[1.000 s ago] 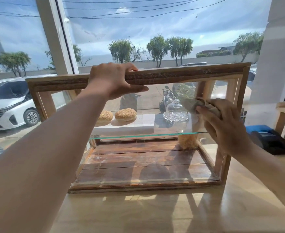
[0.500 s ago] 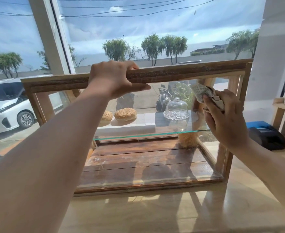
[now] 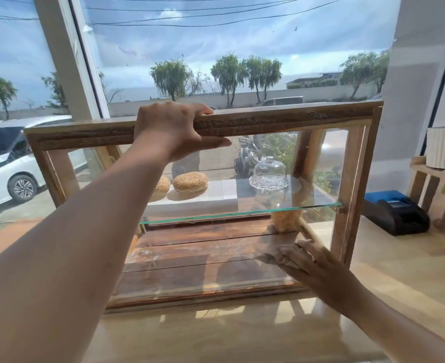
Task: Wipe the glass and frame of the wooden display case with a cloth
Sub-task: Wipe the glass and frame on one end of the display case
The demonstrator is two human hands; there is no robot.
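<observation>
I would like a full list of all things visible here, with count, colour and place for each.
display case: one, brown wood and clear glass, on the counter
glass shelf: one, greenish edge, inside the case
buns: two, tan, seen through the case
glass dome: one, clear, seen through the case
printer: one, black and blue, right of the case
car: one, white, outside, left
cloth: one, pale, under the right hand
left hand: on the top rail
right hand: lower right of the front glass
</observation>
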